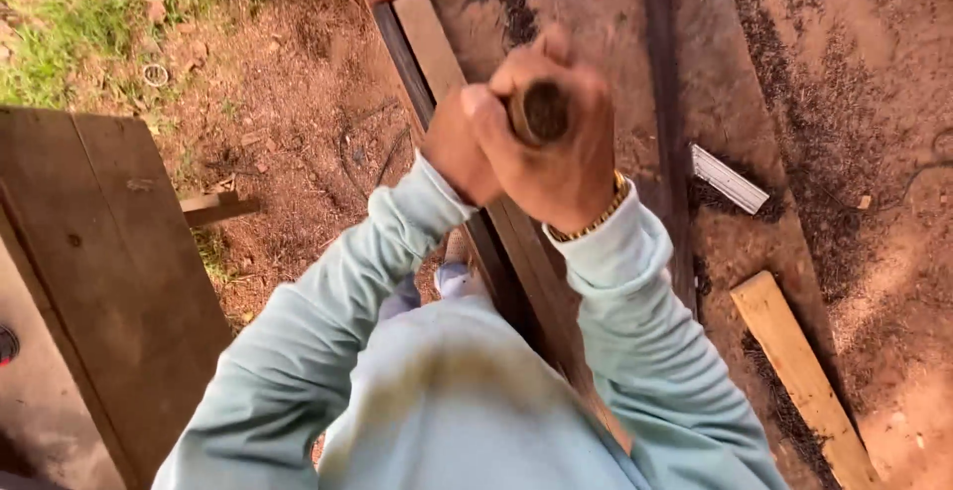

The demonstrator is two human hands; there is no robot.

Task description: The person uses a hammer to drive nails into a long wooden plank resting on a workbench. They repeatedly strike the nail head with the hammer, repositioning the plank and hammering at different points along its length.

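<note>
1. Looking down from the head camera, a round dark wooden handle (544,111) was seen end-on, directly above the long timber frame (516,242) that ran up the dirt ground.
2. The right hand (561,152) was wrapped tight around the handle, fingers pressed together; the left hand (459,147) was closed just beside it on the side away from the pale loose plank (804,376), touching the right one. Whether the left fingers reached the handle could not be told.
3. The handle was judged stiff, dry and not slippery; its lower end and any head were hidden, so its weight could only be guessed as considerable, given the two-handed hold.
4. A hold near the top end, as shown, was judged to suit it.
5. A dark wooden board (109,281) lay well apart from the frame.
</note>
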